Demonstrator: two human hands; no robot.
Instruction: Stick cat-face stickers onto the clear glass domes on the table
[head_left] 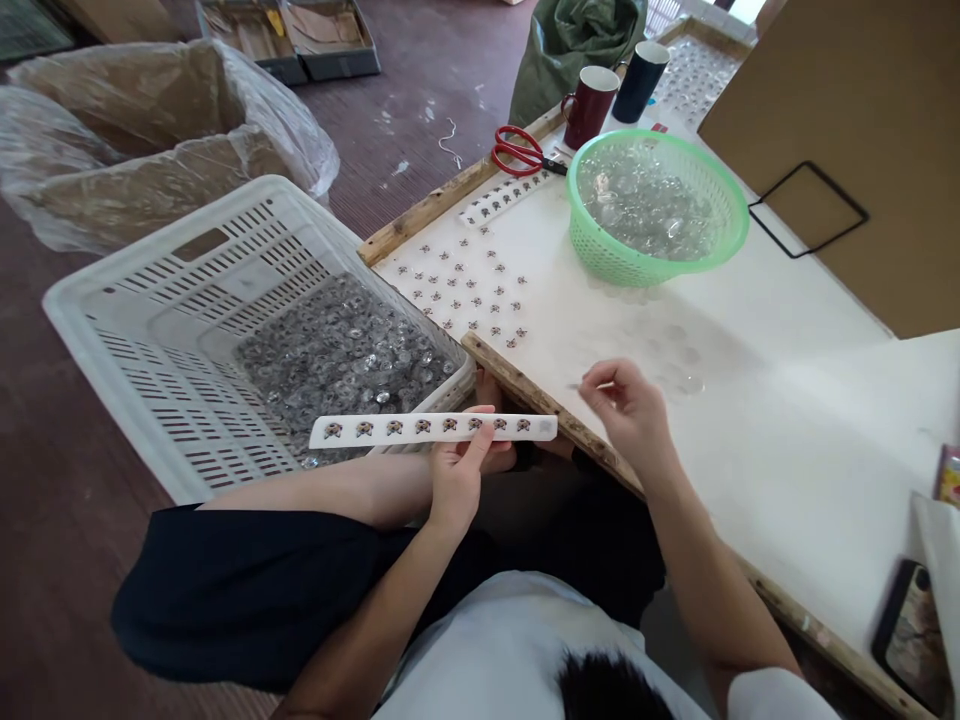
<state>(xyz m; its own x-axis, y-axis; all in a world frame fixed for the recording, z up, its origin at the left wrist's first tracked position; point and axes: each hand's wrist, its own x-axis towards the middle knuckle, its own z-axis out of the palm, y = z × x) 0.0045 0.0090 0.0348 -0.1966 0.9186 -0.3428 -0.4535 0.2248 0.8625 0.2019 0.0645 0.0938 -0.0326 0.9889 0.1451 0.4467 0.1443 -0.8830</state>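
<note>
My left hand (457,485) holds a white strip of stickers (409,429) above my lap, with the thumb on top. A row of small animal-face stickers runs along the strip, and a greyish bare spot shows at its right end. Over the table's near edge, my right hand (628,412) is closed in a pinch. A small thin piece (574,386) sticks out from its fingertips, too small and edge-on to name. Several loose animal-face pieces (471,285) lie spread on the white table (787,420) beyond the strip.
A green basket (600,258) of clear discs stands on the table. Behind it are red-handled scissors (517,150), another sticker strip (499,200) and two mugs (592,108). A white crate (157,300) of clear pieces is at left. A phone (915,630) lies at right.
</note>
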